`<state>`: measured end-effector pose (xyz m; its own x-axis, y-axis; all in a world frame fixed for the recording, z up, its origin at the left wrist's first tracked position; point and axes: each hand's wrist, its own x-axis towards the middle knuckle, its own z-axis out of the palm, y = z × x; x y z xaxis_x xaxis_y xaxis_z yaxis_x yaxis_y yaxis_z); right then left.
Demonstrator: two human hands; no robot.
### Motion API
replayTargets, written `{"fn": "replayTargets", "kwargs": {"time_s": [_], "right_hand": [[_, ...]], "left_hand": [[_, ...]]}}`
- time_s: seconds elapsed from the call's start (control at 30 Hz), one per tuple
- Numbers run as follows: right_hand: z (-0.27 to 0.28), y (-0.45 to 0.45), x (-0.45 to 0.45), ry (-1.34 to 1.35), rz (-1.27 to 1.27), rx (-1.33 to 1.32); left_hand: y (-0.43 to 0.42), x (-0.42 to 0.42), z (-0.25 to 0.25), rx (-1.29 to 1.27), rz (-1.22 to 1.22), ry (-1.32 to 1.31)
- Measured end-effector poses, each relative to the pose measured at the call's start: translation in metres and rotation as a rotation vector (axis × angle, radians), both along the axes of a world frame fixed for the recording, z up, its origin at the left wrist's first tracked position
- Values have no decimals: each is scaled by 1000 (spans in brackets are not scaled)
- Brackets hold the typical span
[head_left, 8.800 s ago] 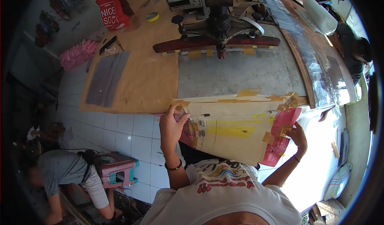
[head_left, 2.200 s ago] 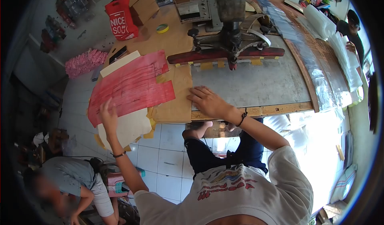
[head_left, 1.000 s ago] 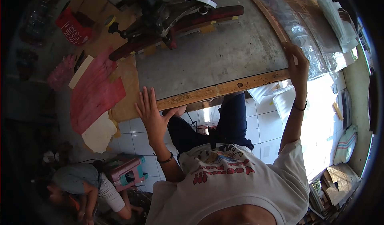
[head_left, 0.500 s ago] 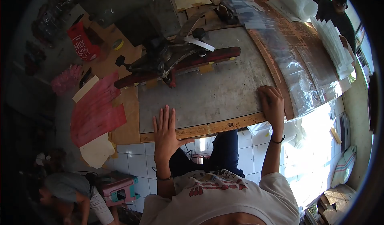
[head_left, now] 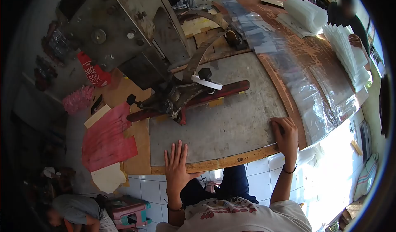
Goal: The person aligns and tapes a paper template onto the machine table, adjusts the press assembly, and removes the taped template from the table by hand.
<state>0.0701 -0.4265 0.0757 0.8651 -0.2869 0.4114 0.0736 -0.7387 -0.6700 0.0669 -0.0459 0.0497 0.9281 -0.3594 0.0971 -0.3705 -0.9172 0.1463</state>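
Observation:
My left hand [head_left: 176,169] lies flat over the wooden front edge of the grey work surface [head_left: 231,120], fingers stretched out and nothing held. At the right of that surface rests my right hand [head_left: 285,134], its fingers curled in and pressed down near the edge; no object shows in it. Beyond both hands stands a dark metal machine [head_left: 173,96] with black knobs and a long red-edged bar [head_left: 231,92] low across the surface. A white curved strip [head_left: 206,82] hangs at its arm. Nearest my left hand, on the left, lies a red sheet [head_left: 108,139].
Clear plastic sheets [head_left: 305,91] cover the brown boards on the right, with a white roll [head_left: 307,15] behind. A person [head_left: 348,15] holds folded white sheets [head_left: 346,52]. Another person [head_left: 78,209] bends at lower left by a pink stool [head_left: 130,213]. A red bag [head_left: 94,70] stands left.
The view has tilted upward, so the table and machine sit lower in the picture and more of the background shows. Both hands keep their places on the table.

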Motion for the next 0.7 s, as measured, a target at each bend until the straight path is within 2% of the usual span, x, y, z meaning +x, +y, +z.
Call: {"fn": "replayTargets", "kwargs": {"time_s": [0.33,0.7], "right_hand": [[0,1,-4,22,-20,73],[-5,-1,-2,4,-1,72]], "left_hand": [[-1,0,3,-2,-21,-9],[1,-2,-1,-141,-42,44]]}}
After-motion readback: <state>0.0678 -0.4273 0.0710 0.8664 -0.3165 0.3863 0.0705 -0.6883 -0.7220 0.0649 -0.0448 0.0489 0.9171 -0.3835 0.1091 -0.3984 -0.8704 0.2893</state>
